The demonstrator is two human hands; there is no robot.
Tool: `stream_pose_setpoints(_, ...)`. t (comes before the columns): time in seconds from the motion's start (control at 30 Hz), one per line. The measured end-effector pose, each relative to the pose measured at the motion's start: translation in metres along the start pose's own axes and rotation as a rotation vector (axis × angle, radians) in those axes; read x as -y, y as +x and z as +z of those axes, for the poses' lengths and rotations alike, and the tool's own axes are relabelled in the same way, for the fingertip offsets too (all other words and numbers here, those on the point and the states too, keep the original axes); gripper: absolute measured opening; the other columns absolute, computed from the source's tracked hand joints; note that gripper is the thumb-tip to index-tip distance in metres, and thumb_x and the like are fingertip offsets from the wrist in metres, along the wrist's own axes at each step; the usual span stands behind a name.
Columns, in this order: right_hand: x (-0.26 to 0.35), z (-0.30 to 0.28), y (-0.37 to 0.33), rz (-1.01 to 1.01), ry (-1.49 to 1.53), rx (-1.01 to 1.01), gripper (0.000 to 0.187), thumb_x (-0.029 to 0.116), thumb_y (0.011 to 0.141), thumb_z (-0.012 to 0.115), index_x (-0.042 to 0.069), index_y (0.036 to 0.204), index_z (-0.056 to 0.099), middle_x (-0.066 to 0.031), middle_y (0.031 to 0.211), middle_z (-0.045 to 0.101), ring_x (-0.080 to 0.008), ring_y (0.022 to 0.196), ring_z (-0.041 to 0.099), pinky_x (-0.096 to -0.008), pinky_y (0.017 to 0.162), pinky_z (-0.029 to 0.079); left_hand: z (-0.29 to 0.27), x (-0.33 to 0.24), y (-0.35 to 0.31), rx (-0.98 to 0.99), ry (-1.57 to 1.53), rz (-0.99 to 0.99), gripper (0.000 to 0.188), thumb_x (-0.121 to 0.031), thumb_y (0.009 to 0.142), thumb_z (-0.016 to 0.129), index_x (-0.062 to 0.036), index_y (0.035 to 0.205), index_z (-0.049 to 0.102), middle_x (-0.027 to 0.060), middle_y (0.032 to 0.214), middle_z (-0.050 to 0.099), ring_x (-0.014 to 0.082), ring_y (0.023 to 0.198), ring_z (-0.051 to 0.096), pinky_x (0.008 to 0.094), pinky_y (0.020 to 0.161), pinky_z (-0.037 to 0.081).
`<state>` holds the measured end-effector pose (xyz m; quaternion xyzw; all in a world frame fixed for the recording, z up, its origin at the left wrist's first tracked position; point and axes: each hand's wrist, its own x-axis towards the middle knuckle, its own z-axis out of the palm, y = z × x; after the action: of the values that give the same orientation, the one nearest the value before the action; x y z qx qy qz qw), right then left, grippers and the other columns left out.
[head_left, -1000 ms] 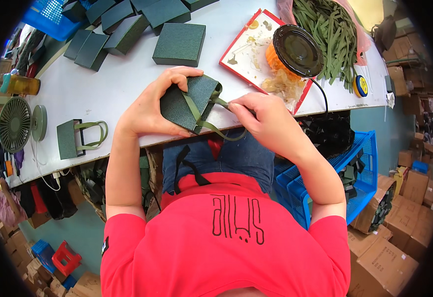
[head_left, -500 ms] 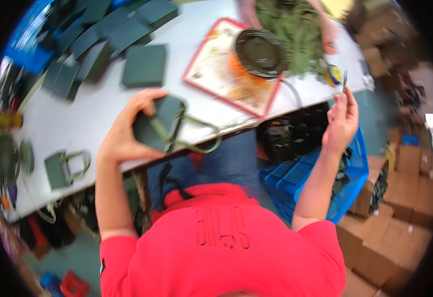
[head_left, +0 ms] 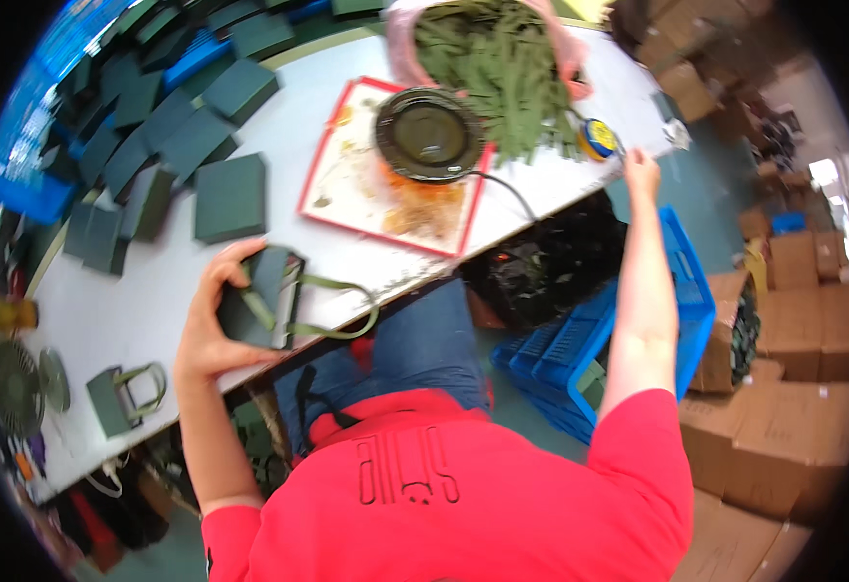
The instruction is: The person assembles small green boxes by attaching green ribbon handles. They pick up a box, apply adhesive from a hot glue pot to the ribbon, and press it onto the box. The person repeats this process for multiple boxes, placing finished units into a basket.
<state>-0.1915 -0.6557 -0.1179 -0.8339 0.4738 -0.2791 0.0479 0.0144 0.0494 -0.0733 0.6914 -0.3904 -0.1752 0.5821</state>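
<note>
My left hand (head_left: 213, 315) is closed round a dark green box (head_left: 271, 281) at the table's near edge, thumb below and fingers above. A green webbing strap (head_left: 352, 310) loops out of the box to the right. My right hand (head_left: 641, 175) is stretched far right, fingers pinched at the table's edge. A thin dark tool (head_left: 621, 147) shows at its fingertips; its kind is too small to make out. Just left of that hand lies a round yellow and blue tin (head_left: 598, 139). Another green box with a strap (head_left: 114, 400) lies on the table at left.
A round black pan-like device (head_left: 430, 134) with a cable stands on a red-rimmed, stained board (head_left: 332, 175). Behind it, a pink bag (head_left: 570, 53) spills green straps (head_left: 502, 78). Several green boxes (head_left: 230, 197) lie at back left, near a fan (head_left: 15, 386). Blue crates (head_left: 565, 359) and cartons (head_left: 783, 436) stand at right.
My right arm has stretched outward, taking the thin tool to the table's edge beside the tin. My left hand keeps its hold on the box. The whole view has shifted.
</note>
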Motion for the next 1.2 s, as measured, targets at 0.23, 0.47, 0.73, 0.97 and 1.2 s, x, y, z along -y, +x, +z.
stream_pose_setpoints(0.23,0.131,-0.073,-0.078,-0.115,0.698,-0.289,0.024,0.022,0.097,0.07,0.002,0.11,0.076,-0.0092,0.1,0.076,-0.0137,0.089,0.069,-0.0277,0.08,0.054,-0.007,-0.014,0.001,0.088,0.09,0.099,0.073,-0.023,0.051,0.097,-0.0087,0.103,0.048,0.0179,0.144,0.053,0.0318,0.131,0.049,0.042,0.11,0.036)
stream_pose_setpoints(0.47,0.284,-0.143,-0.278,-0.273,0.999,0.87,0.015,0.012,0.085,0.078,0.003,0.092,0.068,-0.0035,0.098,0.069,-0.0064,0.079,0.059,-0.0221,0.068,0.048,0.009,-0.034,0.011,0.175,0.172,0.25,0.072,-0.025,0.051,0.096,-0.0085,0.102,0.048,0.0209,0.141,0.054,0.039,0.133,0.047,0.0472,0.11,0.036)
stream_pose_setpoints(0.73,0.323,-0.115,-0.322,-0.182,1.022,1.362,0.03,0.026,0.097,0.067,-0.004,0.096,0.067,-0.0055,0.079,0.066,-0.0086,0.071,0.062,-0.0272,0.063,0.05,0.022,-0.056,0.014,0.243,0.267,0.314,0.067,-0.022,0.054,0.094,-0.0085,0.103,0.051,0.018,0.141,0.054,0.042,0.131,0.048,0.0503,0.107,0.039)
stream_pose_setpoints(0.97,0.323,-0.115,-0.319,-0.253,0.934,1.338,0.025,0.02,0.095,0.064,-0.003,0.093,0.072,-0.006,0.074,0.071,-0.0078,0.071,0.061,-0.0277,0.066,0.05,0.029,-0.067,0.006,0.225,0.458,0.377,0.057,-0.025,0.063,0.09,-0.0094,0.104,0.053,0.0188,0.14,0.055,0.0423,0.127,0.051,0.0532,0.104,0.04)
stream_pose_setpoints(1.2,0.303,-0.12,-0.338,-0.175,1.16,0.914,0.022,0.0,0.098,0.06,-0.006,0.117,0.069,-0.0134,0.122,0.069,-0.016,0.108,0.064,-0.0277,0.094,0.05,-0.004,-0.068,-0.034,-0.138,0.647,0.154,0.069,-0.023,0.057,0.093,-0.0089,0.113,0.055,0.0181,0.142,0.052,0.0391,0.129,0.049,0.048,0.106,0.039)
